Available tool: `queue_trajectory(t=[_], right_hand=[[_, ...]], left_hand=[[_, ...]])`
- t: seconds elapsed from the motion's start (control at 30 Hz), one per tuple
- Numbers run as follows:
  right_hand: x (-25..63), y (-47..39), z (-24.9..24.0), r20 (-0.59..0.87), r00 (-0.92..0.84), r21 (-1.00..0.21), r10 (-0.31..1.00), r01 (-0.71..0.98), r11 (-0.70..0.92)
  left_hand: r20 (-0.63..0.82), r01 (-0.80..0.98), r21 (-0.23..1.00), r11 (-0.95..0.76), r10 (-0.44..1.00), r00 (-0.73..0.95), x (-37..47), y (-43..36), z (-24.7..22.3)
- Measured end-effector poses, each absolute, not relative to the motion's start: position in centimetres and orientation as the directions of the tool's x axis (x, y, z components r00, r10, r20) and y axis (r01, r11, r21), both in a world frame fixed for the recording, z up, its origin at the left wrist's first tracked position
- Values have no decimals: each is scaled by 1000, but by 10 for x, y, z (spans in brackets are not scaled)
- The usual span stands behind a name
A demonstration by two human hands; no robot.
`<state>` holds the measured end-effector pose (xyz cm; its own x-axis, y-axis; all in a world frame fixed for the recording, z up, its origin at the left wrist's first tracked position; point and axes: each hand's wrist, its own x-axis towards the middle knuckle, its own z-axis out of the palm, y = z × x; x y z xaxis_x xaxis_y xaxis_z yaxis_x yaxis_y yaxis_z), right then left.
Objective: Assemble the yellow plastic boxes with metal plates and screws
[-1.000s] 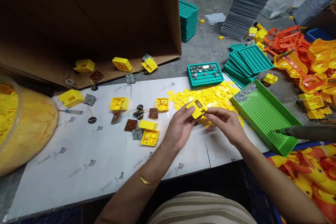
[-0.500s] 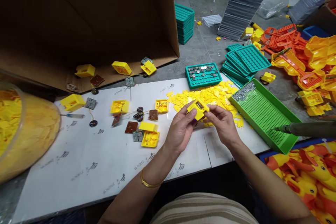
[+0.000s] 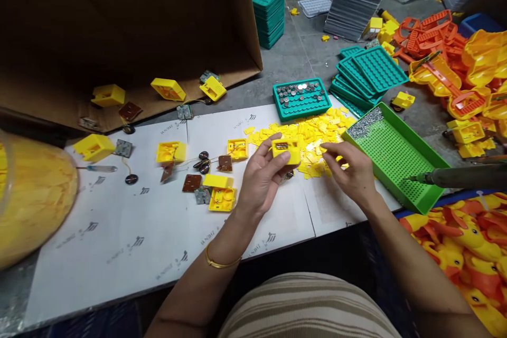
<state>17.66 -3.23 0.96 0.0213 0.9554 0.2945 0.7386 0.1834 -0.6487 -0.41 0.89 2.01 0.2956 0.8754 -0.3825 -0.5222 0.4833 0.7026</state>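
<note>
Left grip: my left fingers [image 3: 277,162] pinch a yellow case [image 3: 292,157], thumb across its near face, its slotted side toward me.
Right grip: my right fingers [image 3: 339,148] are bent, tips close together, at 3 o'clock from the case and apart from it (whether they pinch a small piece, I cannot tell).
Case: raised above the table [image 3: 130,274], upright in my left grip.
Yellow chips: a loose pile [image 3: 317,129] at 2 o'clock, partly behind my right fingers.
Coin cells: in a teal tray [image 3: 303,111] at 1 o'clock.
Green basket: at 3 o'clock [image 3: 407,153], screws [image 3: 366,122] in its far-left corner.
</note>
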Motion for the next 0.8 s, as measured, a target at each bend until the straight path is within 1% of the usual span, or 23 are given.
queue_trajectory(t=[0.1,0.2,0.33,0.4,0.47,0.5,0.53,0.57,0.6,0.63,0.67,0.7,0.73,0.77,0.8], right_hand=[[171,-38,0,193,-87,-492,977,853,173],[159,-39,-6,68,-153,-367,986,915,167],[148,-29,-2,-112,-147,-254,983,960,115],[148,-23,2,-161,-136,-206,978,973,102],[152,-19,4,-171,-122,-193,978,977,88],[156,-18,5,-148,-112,-216,983,973,78],[161,-17,6,-105,-101,-272,989,960,69],[166,-18,6,-47,-78,-368,996,928,56],[172,-19,7,13,-34,-502,999,864,36],[177,-22,8,55,33,-654,998,757,11],[180,-25,9,71,118,-794,991,607,-15],[183,-28,11,59,205,-900,977,435,-37],[183,-31,14,33,282,-961,959,273,-47],[181,-33,16,10,342,-988,940,151,-44],[178,-35,18,-1,384,-997,924,75,-32]], left_hand=[[-388,-527,713,463,886,254,-8,14,19],[-398,-532,707,466,884,245,-8,15,16],[-401,-544,686,484,875,272,-7,15,15],[-409,-540,679,498,867,286,-6,14,15],[-421,-533,675,510,860,290,-6,14,15],[-425,-533,670,517,856,295,-5,13,15],[-428,-537,661,524,851,304,-5,12,16],[-430,-546,645,535,845,319,-4,12,16],[-432,-556,625,548,836,339,-3,11,16],[-436,-562,603,566,824,362,-2,10,16],[-441,-563,583,586,810,386,-1,9,16],[-447,-558,569,604,797,406,0,7,16],[-453,-550,560,620,785,423,1,6,16],[-457,-539,555,633,774,438,3,4,16],[-458,-530,553,643,766,451,4,2,15]])
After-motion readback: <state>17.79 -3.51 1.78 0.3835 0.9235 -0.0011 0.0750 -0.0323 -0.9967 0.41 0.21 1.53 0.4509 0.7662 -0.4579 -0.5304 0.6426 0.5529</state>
